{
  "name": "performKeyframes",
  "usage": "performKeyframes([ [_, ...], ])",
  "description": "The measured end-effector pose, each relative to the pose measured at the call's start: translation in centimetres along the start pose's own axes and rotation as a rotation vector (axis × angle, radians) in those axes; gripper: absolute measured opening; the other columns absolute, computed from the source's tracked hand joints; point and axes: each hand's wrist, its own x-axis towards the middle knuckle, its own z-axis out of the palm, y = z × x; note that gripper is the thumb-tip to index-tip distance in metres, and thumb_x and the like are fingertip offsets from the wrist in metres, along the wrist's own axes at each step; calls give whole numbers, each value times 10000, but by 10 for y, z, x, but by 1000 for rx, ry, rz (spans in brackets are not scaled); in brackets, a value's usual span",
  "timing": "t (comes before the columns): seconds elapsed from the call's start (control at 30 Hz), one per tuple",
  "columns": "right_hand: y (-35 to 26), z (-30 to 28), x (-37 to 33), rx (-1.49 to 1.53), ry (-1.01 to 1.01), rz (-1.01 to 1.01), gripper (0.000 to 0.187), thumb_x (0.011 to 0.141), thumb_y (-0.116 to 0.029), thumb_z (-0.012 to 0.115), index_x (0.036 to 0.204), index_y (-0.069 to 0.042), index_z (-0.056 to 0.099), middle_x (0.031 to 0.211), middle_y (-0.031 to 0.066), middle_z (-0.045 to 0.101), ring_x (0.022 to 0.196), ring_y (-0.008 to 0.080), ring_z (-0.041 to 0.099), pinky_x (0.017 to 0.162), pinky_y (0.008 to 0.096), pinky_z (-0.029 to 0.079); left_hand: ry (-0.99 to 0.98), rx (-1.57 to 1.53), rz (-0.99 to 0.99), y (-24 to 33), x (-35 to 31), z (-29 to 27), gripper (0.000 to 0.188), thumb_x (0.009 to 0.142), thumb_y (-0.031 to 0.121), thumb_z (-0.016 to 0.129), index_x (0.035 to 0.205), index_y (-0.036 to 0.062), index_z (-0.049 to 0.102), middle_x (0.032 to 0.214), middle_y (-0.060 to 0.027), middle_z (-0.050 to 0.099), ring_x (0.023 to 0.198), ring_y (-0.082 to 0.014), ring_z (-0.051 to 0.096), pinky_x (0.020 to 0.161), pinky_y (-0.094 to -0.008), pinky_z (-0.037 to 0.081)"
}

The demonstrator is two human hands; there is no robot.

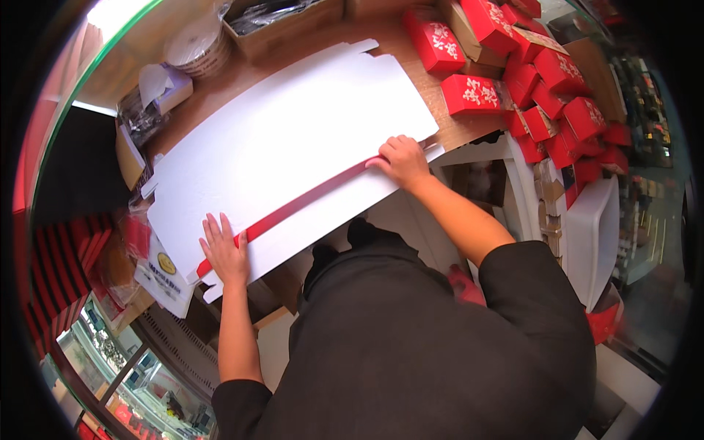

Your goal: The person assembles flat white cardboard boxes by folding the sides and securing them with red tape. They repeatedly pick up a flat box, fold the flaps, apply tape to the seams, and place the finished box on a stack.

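A large flat cardboard box blank (286, 125), white with tabs at its ends, lies across the table in front of me. Along its near side runs a narrow red folded strip (312, 196), with a white flap between it and my body. My left hand (226, 249) rests on the left end of the strip, fingers stretched out flat and thumb to the right. At the right end, my right hand (402, 163) has its fingers curled over the blank's edge, the thumb lying by the strip's end. The fingertips' undersides are hidden.
Many red boxes with pale floral print (477, 94) are piled at the back right of the wooden table (411, 51). Wrapped rolls (196, 48) and an open carton (282, 26) stand along the back. A printed white bag (165, 275) hangs at the left.
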Motion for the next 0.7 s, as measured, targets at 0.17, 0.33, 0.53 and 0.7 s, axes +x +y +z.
performKeyframes([
  [0.17,-2,-5,0,37,-89,32,348,756,-415,729,721,-92,605,757,55,572,761,252,555,705,369,449,-21,15,-10,-1,-4,-3,674,954,537,401,1482,122,341,1581,-120,205,1467,-278,154,1161,-510,110],
  [0.33,25,-6,4,211,-48,-25,340,788,-379,716,713,-71,593,733,82,568,722,290,552,681,396,464,-3,11,3,-2,-3,-1,673,955,540,399,1481,123,342,1581,-115,206,1466,-276,154,1164,-507,110],
  [0.53,34,-12,6,41,-141,55,409,759,-433,725,676,-64,570,682,79,540,707,283,555,666,398,466,8,-16,7,-1,0,-4,673,946,523,434,1475,116,349,1578,-118,210,1463,-281,163,1165,-509,110],
  [0.7,28,-10,13,-92,-275,217,601,732,-519,718,1104,-67,581,1179,180,546,1112,340,504,924,439,421,2,-21,7,-2,-4,-4,667,941,497,461,1475,115,345,1576,-121,212,1462,-283,166,1159,-531,104],
])
